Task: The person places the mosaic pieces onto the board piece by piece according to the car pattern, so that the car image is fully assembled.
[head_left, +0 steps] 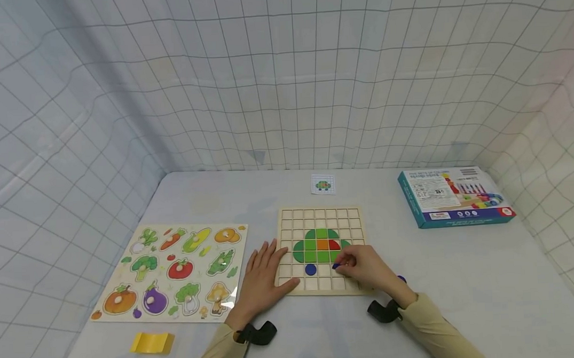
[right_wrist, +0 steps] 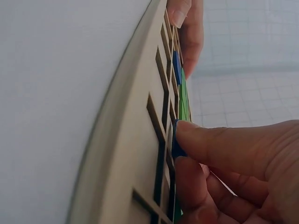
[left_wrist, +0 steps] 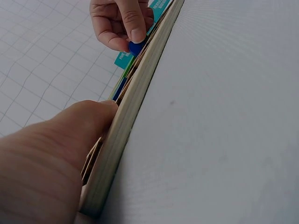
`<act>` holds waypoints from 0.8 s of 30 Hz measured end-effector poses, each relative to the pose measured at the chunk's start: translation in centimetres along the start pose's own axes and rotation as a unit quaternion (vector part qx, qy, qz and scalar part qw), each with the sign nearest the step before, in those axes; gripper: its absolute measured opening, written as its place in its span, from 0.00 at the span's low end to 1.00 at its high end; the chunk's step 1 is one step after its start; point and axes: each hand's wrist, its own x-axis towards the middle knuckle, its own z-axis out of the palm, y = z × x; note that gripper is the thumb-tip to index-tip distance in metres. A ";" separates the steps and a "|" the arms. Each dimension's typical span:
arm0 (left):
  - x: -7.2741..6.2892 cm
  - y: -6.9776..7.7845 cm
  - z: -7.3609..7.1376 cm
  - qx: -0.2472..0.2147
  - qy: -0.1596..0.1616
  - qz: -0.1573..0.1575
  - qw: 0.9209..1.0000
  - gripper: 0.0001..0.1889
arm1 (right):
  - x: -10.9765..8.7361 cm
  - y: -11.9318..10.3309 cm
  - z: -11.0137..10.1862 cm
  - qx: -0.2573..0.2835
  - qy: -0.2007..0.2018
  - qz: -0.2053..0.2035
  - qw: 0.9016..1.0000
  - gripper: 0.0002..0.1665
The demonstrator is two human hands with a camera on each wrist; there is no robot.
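A square wooden grid board (head_left: 292,289) lies on the table, with a car shape of green pieces (head_left: 310,244), an orange square (head_left: 322,244) and a red piece (head_left: 334,245) in its cells. One blue disc (head_left: 310,269) sits in a cell below the green rows. My right hand (head_left: 365,269) pinches a second blue disc (right_wrist: 176,140) between thumb and finger, tilted at a cell to the right of the first. My left hand (head_left: 265,284) rests with spread fingers along the board's left edge, its thumb (left_wrist: 96,112) over the near corner.
A small pattern card (head_left: 323,184) with a car picture lies behind the board. To the left is a vegetable puzzle (head_left: 168,275), with a yellow curved block (head_left: 152,343) in front. A toy box (head_left: 453,197) stands back right. Another blue piece (head_left: 401,278) shows partly behind the right wrist.
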 end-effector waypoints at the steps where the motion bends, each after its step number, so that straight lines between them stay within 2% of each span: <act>1: 0.0 0.0 0.0 0.000 0.000 0.001 1.000 0.39 | 0.0 0.0 0.0 -0.001 0.000 0.003 1.000 0.04; 14: 0.0 0.0 0.1 0.003 0.003 0.000 1.000 0.39 | 0.1 -0.6 0.2 -0.025 0.038 0.027 0.999 0.04; 24: 0.0 0.0 0.1 0.005 -0.002 -0.002 1.000 0.40 | 0.2 -0.6 0.4 -0.035 0.044 0.034 0.998 0.07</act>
